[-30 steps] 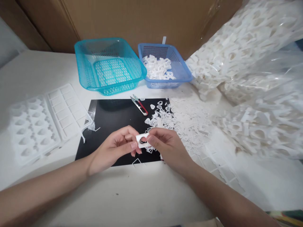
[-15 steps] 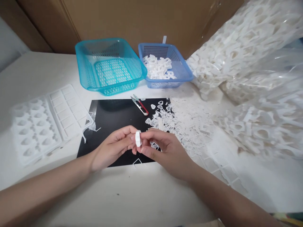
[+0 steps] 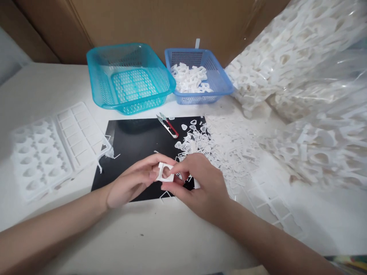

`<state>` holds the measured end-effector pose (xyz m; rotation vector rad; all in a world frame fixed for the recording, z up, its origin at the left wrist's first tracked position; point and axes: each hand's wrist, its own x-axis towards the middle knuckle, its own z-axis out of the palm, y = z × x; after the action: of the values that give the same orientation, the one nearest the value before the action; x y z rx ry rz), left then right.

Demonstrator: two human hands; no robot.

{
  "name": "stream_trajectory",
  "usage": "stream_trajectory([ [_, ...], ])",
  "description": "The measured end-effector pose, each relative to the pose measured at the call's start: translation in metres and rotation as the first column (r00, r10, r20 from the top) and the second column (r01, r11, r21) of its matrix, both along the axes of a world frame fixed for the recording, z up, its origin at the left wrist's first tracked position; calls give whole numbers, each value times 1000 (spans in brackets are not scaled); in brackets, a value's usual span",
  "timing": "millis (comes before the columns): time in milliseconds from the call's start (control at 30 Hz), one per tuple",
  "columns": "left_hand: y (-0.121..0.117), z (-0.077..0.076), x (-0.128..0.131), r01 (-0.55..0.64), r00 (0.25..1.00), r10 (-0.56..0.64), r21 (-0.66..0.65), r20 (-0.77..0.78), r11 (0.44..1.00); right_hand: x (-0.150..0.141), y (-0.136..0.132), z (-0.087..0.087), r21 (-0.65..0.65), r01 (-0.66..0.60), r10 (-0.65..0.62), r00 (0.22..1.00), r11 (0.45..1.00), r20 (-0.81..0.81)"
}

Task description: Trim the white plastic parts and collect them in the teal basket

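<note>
Centrally, between both hands: a square white plastic frame (image 3: 160, 173) with a rounded opening, held up over the front part of the black mat (image 3: 132, 139).
Left hand (image 3: 133, 182): half curled, thumb and fingers pinched on the frame's left edge.
Right hand (image 3: 200, 187): partly closed, index finger bent against the frame beside its opening and thumb at the lower edge, the piece gripped between them.
Thread snips (image 3: 172, 128): red-handled, lying on the mat near its back edge, blades pointing away from the person.
Trimmings (image 3: 233, 149): thin white offcuts, heaped across the mat's right part and onto the white table (image 3: 114, 236).
Teal basket (image 3: 132, 107): behind the mat, perforated floor showing.
Blue basket (image 3: 197, 100): right beside the teal one, white parts (image 3: 190, 78) gathered mostly toward its left.
Left tabletop: a white molded tray (image 3: 41, 156) with rounded hollows, next to a gridded white panel (image 3: 78, 131).
Far right: clear plastic bagging (image 3: 289, 57) full of white pieces.
Backdrop: brown cardboard (image 3: 157, 23).
</note>
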<state>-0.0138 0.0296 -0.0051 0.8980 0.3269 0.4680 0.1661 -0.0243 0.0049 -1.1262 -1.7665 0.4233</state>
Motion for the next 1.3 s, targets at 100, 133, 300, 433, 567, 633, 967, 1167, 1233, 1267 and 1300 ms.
stream_trajectory([
  [100,0,-1,-1,-2,1000,1,-28,-18,1000,1,0,2,8,9,-9,1000,1000,8],
  [133,-1,-2,-1,-1,1000,0,-40,-22,999,1,-1,3,6,11,-11,1000,1000,13],
  [300,-1,-2,-1,-7,1000,6,-67,-15,998,3,-1,2,-13,23,-23,999,1000,46],
  [433,-1,-2,1,-18,1000,17,-78,-6,997,4,0,1,1,1,-1,998,1000,69],
  [567,-3,-2,0,-46,999,45,-119,-9,992,5,1,-1,37,-19,13,988,999,151],
  [633,-3,-1,0,-64,998,60,-129,-32,990,6,1,-2,67,-24,10,981,997,193],
  [967,-7,1,0,-74,991,66,-65,-115,995,11,5,0,109,-40,13,971,993,239],
  [1167,-9,2,-1,-89,987,85,-29,-138,996,11,4,-1,143,-53,13,963,988,270],
  [1233,-9,2,-1,-87,988,82,-34,-129,996,11,4,-2,144,-49,10,964,988,265],
  [1267,-9,2,0,-84,990,79,-35,-119,996,11,4,-2,145,-48,8,966,988,260],
  [1300,-8,2,0,-81,991,77,-34,-111,996,11,4,-2,148,-45,6,967,988,254],
])
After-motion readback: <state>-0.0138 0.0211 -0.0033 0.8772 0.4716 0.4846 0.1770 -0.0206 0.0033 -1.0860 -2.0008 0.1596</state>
